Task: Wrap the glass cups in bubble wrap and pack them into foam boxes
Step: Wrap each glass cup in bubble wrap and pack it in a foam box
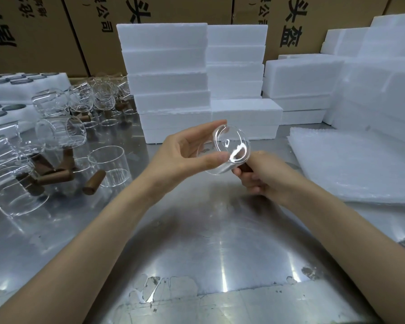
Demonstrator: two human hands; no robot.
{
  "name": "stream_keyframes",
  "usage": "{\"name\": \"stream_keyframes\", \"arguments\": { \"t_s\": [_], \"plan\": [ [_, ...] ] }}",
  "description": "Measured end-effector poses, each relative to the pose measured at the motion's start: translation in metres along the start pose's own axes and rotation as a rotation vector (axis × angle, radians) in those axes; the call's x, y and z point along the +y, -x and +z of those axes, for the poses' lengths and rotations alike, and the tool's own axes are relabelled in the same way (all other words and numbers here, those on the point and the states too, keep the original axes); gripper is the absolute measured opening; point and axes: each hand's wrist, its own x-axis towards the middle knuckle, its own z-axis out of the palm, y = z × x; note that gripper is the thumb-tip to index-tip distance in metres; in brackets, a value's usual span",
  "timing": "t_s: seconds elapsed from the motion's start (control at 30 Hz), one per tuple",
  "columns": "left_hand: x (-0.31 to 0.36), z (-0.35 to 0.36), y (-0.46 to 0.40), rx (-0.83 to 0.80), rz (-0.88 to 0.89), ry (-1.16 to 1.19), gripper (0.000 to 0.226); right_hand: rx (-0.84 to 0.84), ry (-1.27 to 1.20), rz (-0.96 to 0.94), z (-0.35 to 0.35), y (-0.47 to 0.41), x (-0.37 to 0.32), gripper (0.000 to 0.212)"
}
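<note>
A clear glass cup (230,148) with a brown wooden handle is held up over the middle of the steel table, its round base turned toward me. My left hand (187,150) grips the cup's body between thumb and fingers. My right hand (260,176) is curled round the wooden handle below it. A stack of bubble wrap sheets (351,164) lies flat to the right. White foam boxes (171,85) are stacked just behind the cup.
Several more glass cups with brown handles (63,136) lie scattered on the left of the steel table (197,253). Foam trays (9,87) sit at the far left. More foam boxes (372,78) pile up on the right, with cardboard cartons (45,31) behind.
</note>
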Motion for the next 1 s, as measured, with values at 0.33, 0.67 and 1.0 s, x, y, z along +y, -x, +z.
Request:
{"name": "stream_keyframes", "arguments": {
  "t_s": [0.33, 0.67, 1.0],
  "plan": [
    [-0.004, 0.012, 0.003, 0.113, 0.117, -0.324, 0.057, 0.167, 0.099, -0.011, 0.011, -0.005, 0.001, 0.054],
    [-0.016, 0.027, -0.001, 0.363, 0.167, -0.323, 0.022, 0.409, 0.392, -0.402, 0.019, -0.003, 0.008, 0.061],
    [-0.014, 0.030, 0.001, 0.342, 0.199, -0.081, 0.023, 0.555, 0.536, -0.555, 0.014, -0.005, 0.007, 0.052]
  ]
}}
